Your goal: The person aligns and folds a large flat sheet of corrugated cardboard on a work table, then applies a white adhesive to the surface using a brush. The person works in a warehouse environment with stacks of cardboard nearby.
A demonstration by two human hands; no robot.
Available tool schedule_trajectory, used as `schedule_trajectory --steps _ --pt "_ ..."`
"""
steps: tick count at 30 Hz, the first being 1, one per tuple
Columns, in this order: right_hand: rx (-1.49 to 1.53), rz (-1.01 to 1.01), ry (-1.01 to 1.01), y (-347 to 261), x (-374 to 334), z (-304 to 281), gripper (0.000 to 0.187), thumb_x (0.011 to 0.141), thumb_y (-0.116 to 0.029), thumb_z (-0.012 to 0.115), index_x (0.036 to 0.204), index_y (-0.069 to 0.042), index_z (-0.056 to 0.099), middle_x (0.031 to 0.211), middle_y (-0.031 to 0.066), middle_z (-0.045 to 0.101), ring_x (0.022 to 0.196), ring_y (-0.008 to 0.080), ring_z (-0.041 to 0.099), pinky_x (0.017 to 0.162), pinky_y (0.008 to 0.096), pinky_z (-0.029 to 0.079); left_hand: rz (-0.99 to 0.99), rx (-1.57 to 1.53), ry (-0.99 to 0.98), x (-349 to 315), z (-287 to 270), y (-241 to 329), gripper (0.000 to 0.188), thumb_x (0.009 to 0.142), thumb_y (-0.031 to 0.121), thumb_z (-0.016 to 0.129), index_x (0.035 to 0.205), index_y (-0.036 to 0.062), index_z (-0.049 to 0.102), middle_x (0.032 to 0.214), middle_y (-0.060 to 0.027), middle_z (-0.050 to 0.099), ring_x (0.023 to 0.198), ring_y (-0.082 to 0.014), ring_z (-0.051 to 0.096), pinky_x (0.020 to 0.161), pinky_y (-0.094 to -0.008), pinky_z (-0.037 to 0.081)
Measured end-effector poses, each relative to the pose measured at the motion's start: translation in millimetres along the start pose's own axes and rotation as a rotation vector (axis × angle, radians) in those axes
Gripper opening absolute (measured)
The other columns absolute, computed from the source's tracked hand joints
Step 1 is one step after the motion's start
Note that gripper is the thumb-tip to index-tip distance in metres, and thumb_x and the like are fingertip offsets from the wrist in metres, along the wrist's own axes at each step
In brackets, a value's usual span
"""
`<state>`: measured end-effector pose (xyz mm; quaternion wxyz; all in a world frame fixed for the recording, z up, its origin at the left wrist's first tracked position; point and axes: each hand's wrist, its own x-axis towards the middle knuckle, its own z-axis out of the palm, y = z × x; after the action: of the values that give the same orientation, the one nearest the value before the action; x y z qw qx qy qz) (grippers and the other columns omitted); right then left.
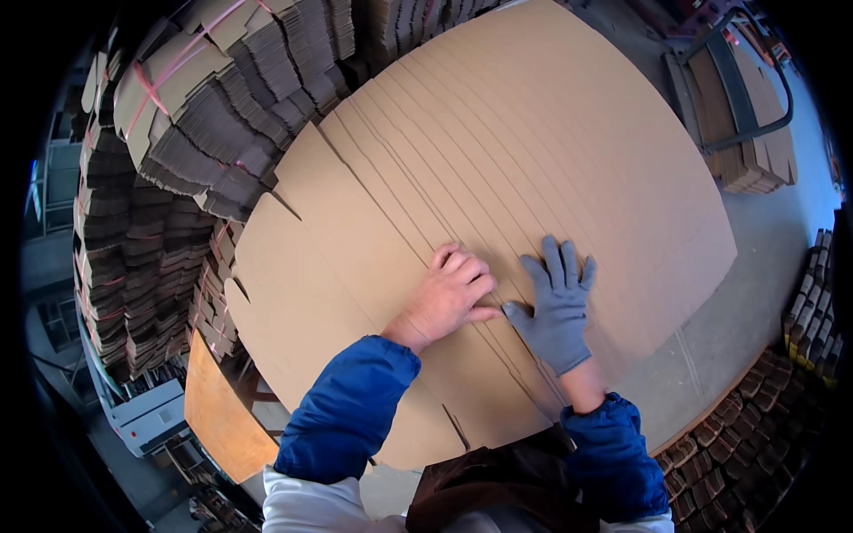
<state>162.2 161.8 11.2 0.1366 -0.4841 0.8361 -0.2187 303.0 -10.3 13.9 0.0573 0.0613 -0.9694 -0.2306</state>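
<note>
A fanned stack of large flat brown cardboard sheets (498, 151) with cut slots lies in front of me. My bare left hand (451, 298) rests on the sheets with its fingers curled over a sheet edge near the middle. My right hand (556, 306), in a grey glove, lies flat with fingers spread on the cardboard just right of the left hand. Both forearms wear blue sleeves. Neither hand lifts anything.
Strapped bundles of folded cardboard (204, 107) are stacked high at the left and top left. A metal cart with cardboard pieces (742, 107) stands at the top right on the grey floor. More bundles (755, 435) sit at the lower right. An orange board (218, 417) lies lower left.
</note>
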Motion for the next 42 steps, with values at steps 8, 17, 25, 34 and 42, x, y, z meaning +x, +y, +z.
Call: schedule_trajectory --steps 8,17,25,34,42 --pt "0.001 -0.001 0.004 2 0 2 0.075 0.074 -0.04 0.081 0.139 -0.013 0.056 0.159 0.0156 0.035 0.15 0.0407 0.026 0.118 0.0697 0.01 -0.007 -0.029 -0.019 -4 -4 -1 0.044 0.069 0.043 0.087 0.095 0.0153 0.064 0.104 -0.0011 0.057 0.108 -0.0238 0.053 0.113 -0.0537 0.036" --pt "0.002 0.003 -0.001 4 0 2 0.076 0.073 -0.039 0.082 0.139 -0.013 0.056 0.16 0.0157 0.034 0.15 0.0411 0.025 0.118 0.0695 0.009 -0.006 -0.048 -0.033 -9 -5 -3 0.043 0.069 0.041 0.087 0.095 0.0159 0.064 0.104 -0.0006 0.057 0.108 -0.0228 0.054 0.113 -0.0546 0.035" --pt "0.003 -0.001 -0.001 3 0 2 0.077 0.072 -0.039 0.083 0.14 -0.013 0.056 0.161 0.0163 0.034 0.15 0.0409 0.025 0.119 0.0689 0.009 -0.003 -0.058 -0.015 -13 -5 -4 0.044 0.068 0.041 0.088 0.094 0.0158 0.064 0.103 -0.0005 0.057 0.107 -0.0225 0.054 0.112 -0.0538 0.036" --pt "0.008 -0.006 0.012 3 -1 -1 0.076 0.074 -0.037 0.082 0.14 -0.013 0.055 0.16 0.0161 0.035 0.15 0.0412 0.026 0.118 0.0688 0.01 0.028 -0.025 0.002 -14 1 -7 0.047 0.064 0.044 0.088 0.093 0.0159 0.064 0.103 -0.0009 0.056 0.106 -0.0239 0.053 0.111 -0.054 0.036" --pt "0.333 0.293 0.136 24 -27 -40 0.035 0.089 -0.025 0.072 0.121 -0.011 0.065 0.123 0.0149 0.064 0.111 0.0351 0.061 0.095 0.0453 0.049 0.028 0.003 0.032 -16 4 -10 0.047 0.064 0.046 0.086 0.093 0.015 0.064 0.103 -0.0009 0.056 0.107 -0.0263 0.052 0.11 -0.054 0.036"
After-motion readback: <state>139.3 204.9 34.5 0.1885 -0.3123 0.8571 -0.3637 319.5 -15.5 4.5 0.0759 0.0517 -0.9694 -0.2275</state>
